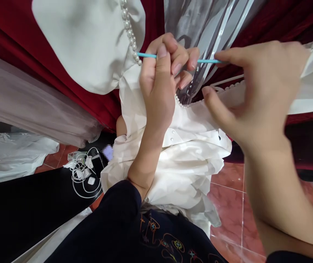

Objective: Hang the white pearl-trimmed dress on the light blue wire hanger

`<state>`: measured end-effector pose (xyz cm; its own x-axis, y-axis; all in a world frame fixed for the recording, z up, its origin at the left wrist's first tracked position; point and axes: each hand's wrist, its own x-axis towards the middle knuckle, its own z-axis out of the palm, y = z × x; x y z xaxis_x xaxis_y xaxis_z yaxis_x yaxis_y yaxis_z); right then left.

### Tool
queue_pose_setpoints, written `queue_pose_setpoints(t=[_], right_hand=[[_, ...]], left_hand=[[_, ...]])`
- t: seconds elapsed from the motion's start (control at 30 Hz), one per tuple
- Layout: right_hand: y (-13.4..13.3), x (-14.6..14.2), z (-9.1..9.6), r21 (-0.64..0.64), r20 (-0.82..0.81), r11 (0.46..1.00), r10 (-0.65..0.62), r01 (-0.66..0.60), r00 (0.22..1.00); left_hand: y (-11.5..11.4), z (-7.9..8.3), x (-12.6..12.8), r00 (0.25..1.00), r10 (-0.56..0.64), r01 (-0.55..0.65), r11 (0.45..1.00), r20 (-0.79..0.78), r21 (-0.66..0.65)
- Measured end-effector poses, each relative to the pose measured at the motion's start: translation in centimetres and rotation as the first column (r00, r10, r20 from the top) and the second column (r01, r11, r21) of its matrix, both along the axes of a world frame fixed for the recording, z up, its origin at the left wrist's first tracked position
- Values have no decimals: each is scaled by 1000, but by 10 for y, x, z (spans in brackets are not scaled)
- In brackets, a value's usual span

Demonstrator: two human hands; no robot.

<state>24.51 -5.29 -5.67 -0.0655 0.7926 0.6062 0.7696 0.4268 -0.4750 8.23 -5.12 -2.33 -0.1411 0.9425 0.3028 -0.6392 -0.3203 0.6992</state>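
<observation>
Two bare hands [159, 78] work at chest height above a white dress [183, 175], joined by one thin light-blue rod [209, 61]. Left forearm rises from a dark sleeve [118, 204], steeply, leaning a little to the right; wrist bent, back of thumb toward the viewer, fingers curled in. Left grip clamped on the rod: thumb laid across it, fingers folded around, the middle stretch hidden behind them. Rod lies nearly level, its left end beside a string of pearls [130, 34] along a white puffed piece; cannot tell whether it touches the pearls. Right hand [268, 84] slightly blurred, forearm coming up from the lower right corner, back of hand uppermost, fingers pointing left. Right grip apart: forefinger straight out, its tip at the rod's right end, thumb spread lower and away from it. Below the hands, dress bodice with pearl edging, small round buttons [172, 135], then loose folds. Red curtain [107, 106] and sheer fabric [35, 95] to the left. Lower left, black surface [35, 204] with tangled white cables [83, 191] and a phone [98, 165]. Reddish tile floor [227, 204] to the right.
</observation>
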Motion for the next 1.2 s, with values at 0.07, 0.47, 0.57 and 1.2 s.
queue_pose_setpoints(t=[0.07, 0.47, 0.57, 1.2], right_hand=[[3, -2, -1, 205, 151, 974, 65, -96, 986], [13, -29, -6, 489, 17, 864, 125, -117, 992], [-2, -43, -2, 434, -34, 898, 103, -79, 994], [32, -3, -19, 467, -10, 884, 27, -19, 1000]], left_hand=[[5, -6, -1, 999, -33, 33, 999, 1, -1], [-13, -9, -26, 829, 448, -441, 892, -334, 102], [-4, -15, -28, 708, 632, -622, 769, -314, 146], [60, 30, -86, 513, 681, -552, 728, -523, 406]])
